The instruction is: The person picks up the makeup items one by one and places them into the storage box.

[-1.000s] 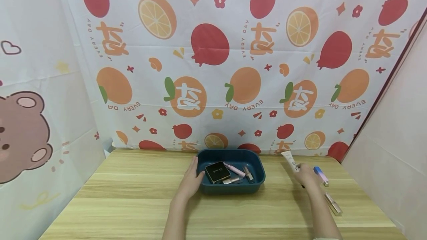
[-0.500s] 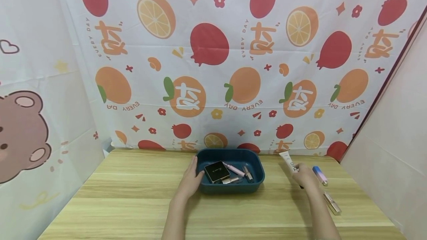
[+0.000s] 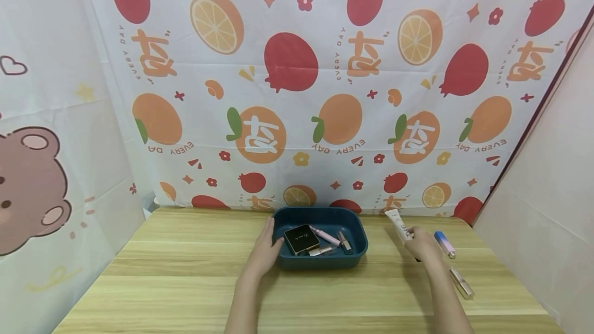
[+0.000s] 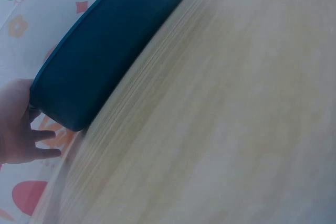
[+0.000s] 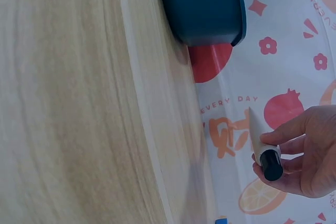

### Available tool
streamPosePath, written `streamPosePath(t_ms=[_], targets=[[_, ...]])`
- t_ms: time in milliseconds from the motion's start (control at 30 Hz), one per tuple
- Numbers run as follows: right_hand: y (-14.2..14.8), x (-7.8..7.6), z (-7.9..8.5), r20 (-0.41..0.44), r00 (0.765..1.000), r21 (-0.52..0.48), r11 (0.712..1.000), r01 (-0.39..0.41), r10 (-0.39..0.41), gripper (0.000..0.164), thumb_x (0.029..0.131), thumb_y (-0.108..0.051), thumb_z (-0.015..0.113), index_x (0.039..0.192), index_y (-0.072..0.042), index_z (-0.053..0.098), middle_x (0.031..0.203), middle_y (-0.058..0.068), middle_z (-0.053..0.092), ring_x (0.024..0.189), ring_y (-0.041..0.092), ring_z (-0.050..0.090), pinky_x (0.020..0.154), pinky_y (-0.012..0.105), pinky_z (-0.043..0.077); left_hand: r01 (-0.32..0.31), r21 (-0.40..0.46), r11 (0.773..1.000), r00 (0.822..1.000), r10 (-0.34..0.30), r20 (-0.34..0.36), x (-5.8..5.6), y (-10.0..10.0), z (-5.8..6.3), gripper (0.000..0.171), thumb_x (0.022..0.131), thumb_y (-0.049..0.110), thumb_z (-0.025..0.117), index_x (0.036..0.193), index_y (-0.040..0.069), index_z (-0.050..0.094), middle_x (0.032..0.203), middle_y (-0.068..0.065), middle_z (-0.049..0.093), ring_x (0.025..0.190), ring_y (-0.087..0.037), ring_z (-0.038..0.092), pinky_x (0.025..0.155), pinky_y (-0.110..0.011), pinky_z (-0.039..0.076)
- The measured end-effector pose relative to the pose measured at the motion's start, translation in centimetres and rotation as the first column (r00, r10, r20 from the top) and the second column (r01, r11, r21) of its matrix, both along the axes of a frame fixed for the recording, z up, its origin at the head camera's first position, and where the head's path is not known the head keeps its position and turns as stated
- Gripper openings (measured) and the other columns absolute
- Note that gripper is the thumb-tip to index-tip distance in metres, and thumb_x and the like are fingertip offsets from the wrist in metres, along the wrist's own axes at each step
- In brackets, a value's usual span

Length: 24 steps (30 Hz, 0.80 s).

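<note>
A dark teal plastic box (image 3: 320, 263) stands by the back of the wooden table. My left hand (image 3: 263, 249) holds its left end, thumb over the rim and fingers along the outer wall; in the left wrist view two fingers (image 4: 44, 153) stretch out straight. Inside the box lie a square black compact (image 3: 302, 239), a pink pen-like tube (image 3: 327, 236) and two small lipstick-like tubes. Right of the box, my right hand (image 3: 421, 244) pinches a white squeeze tube (image 3: 398, 224) between thumb and fingers. It is tilted above the table, its black cap (image 5: 272, 166) showing in the right wrist view.
To the right of my right hand lie a blue-and-pink tube (image 3: 445, 245) and a gold-toned lipstick-like tube (image 3: 461, 283) on the table (image 3: 185, 272). Behind the table hangs a fruit-printed cloth (image 3: 297, 169); pale cloth or wall borders both sides.
My right hand has shifted slightly left with the squeeze tube, towards the box. The left hand and the box stay in place.
</note>
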State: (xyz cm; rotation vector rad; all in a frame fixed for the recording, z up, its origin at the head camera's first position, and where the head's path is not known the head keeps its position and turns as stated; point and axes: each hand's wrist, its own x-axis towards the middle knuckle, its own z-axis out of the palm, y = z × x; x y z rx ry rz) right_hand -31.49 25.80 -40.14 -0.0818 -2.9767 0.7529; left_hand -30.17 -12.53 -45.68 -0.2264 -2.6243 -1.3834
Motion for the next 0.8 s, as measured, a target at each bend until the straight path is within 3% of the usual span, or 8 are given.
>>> streamPosePath(t_ms=[267,800], targets=[[-0.2,0.19,0.14,-0.019,1.0,0.029,1.0,-0.01,0.01,0.047,0.074,-0.007,0.055,0.117,0.011,0.05,0.087,0.021,0.057,0.064,0.025,0.051,0.05,0.032,0.04,-0.002,0.002,1.0,1.0,0.002,-0.006,0.02,0.03,0.01,0.061,0.095,0.015,0.046,0.144,-0.005,0.015,0.15,-0.019,0.01,0.134,-0.038,0.013,0.106,-0.051,0.015],[-0.62,0.25,0.21,-0.036,0.999,-0.016,0.999,-0.029,0.029,0.044,0.076,-0.005,0.057,0.117,0.01,0.051,0.081,0.016,0.056,0.055,0.021,0.047,0.044,0.029,0.04,0.005,0.0,1.0,1.0,-0.005,-0.013,0.1,0.08,-0.03,0.06,0.096,0.014,0.046,0.144,-0.005,0.016,0.15,-0.02,0.01,0.134,-0.038,0.012,0.106,-0.05,0.014]])
